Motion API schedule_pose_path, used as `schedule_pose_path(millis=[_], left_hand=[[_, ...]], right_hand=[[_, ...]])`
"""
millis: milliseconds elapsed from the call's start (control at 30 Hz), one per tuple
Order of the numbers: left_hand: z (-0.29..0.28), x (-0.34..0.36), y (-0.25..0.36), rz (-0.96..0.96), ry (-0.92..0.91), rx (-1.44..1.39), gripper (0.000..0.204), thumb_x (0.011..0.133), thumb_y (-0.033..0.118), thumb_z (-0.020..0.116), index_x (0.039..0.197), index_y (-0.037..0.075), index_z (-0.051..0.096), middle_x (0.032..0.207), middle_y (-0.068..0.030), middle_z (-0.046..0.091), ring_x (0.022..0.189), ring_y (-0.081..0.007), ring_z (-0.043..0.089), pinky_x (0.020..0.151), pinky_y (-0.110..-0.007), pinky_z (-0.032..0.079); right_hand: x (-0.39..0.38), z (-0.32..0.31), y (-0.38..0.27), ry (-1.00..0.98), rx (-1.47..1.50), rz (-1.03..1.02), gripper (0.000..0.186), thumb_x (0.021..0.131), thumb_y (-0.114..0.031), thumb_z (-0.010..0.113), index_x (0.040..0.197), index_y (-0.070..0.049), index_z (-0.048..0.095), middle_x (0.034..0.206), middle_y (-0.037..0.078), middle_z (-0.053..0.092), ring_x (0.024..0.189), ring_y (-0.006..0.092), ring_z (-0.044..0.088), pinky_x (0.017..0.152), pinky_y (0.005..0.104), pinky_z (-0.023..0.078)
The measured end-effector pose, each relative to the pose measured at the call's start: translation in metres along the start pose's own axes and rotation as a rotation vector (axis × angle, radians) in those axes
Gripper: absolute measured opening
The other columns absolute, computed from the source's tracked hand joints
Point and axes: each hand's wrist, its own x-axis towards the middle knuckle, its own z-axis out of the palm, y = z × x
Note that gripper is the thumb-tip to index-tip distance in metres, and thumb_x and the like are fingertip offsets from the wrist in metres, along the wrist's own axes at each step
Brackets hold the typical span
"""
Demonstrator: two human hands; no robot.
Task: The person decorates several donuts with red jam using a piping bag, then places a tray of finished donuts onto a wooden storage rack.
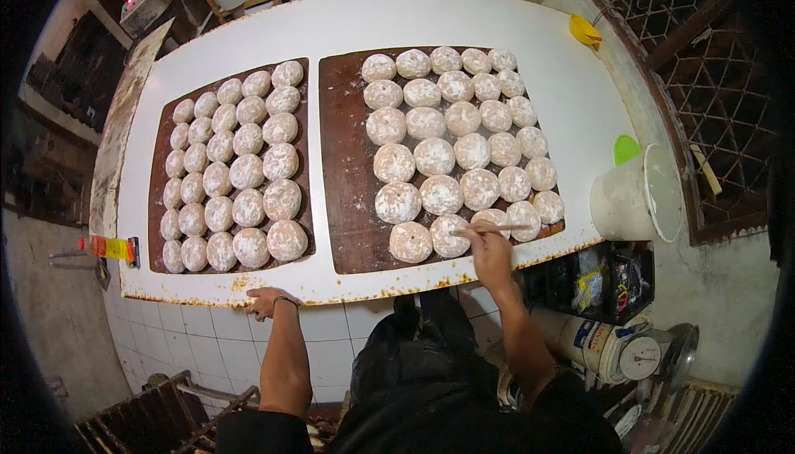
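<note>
Rows of round, flour-dusted dough balls (435,157) cover most of a dark brown board (346,164) on the right. A second brown board (304,135) on the left carries more dough balls (247,170) in close rows. Over the near row of the right board, my right hand (490,254) is closed on a thin pale stick (517,227), held about level across the dough. Whether its tip touches a ball I cannot tell. My left hand (269,301) has its fingers curled at the near edge of the white table (319,290).
A white bucket (621,206) and a green piece (626,149) stand at the table's right edge. A yellow scoop (585,30) lies far right, and a yellow-and-red roll-like item (110,247) sits far left. Below right are a black crate (551,284) and a dial scale (640,358).
</note>
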Motion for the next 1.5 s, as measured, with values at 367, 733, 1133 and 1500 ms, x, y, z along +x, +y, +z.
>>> schedule_pose_path(millis=[367,733,1133,1500], left_hand=[[0.002,0.008,-0.010,0.029,0.018,-0.033,0.060,0.083,0.049,0.027,0.126,0.009,0.020,0.120,-0.0277,0.030,0.104,-0.0432,0.042,0.080,-0.052,0.039],[0.004,0.001,-0.006,-0.030,0.028,0.093,0.057,0.082,0.049,0.026,0.126,0.013,0.019,0.126,-0.0235,0.022,0.107,-0.0430,0.037,0.076,-0.057,0.041],[-0.003,-0.022,0.005,-0.082,0.063,0.017,0.061,0.080,0.053,0.027,0.124,0.012,0.022,0.127,-0.0212,0.024,0.110,-0.0412,0.034,0.081,-0.058,0.037],[0.019,0.008,-0.006,-0.035,0.141,0.210,0.061,0.081,0.052,0.025,0.125,0.010,0.024,0.124,-0.0244,0.023,0.104,-0.0444,0.039,0.078,-0.055,0.039]], right_hand=[[-0.003,-0.047,0.052,0.161,-0.037,0.205,0.018,0.084,-0.015,0.046,0.082,0.002,0.050,0.074,0.016,0.053,0.071,0.0232,0.053,0.063,0.0341,0.041],[0.015,-0.084,0.107,0.196,-0.090,0.283,0.017,0.083,-0.016,0.048,0.082,0.001,0.048,0.074,0.016,0.054,0.070,0.0297,0.054,0.065,0.0350,0.042],[0.103,-0.077,0.100,0.092,0.013,0.190,0.008,0.080,-0.007,0.049,0.083,0.001,0.048,0.073,0.016,0.054,0.066,0.0269,0.057,0.059,0.0318,0.043],[0.181,-0.063,0.120,0.127,0.000,0.190,0.014,0.082,-0.011,0.050,0.085,0.002,0.048,0.071,0.009,0.054,0.064,0.0128,0.051,0.059,0.0252,0.042]])
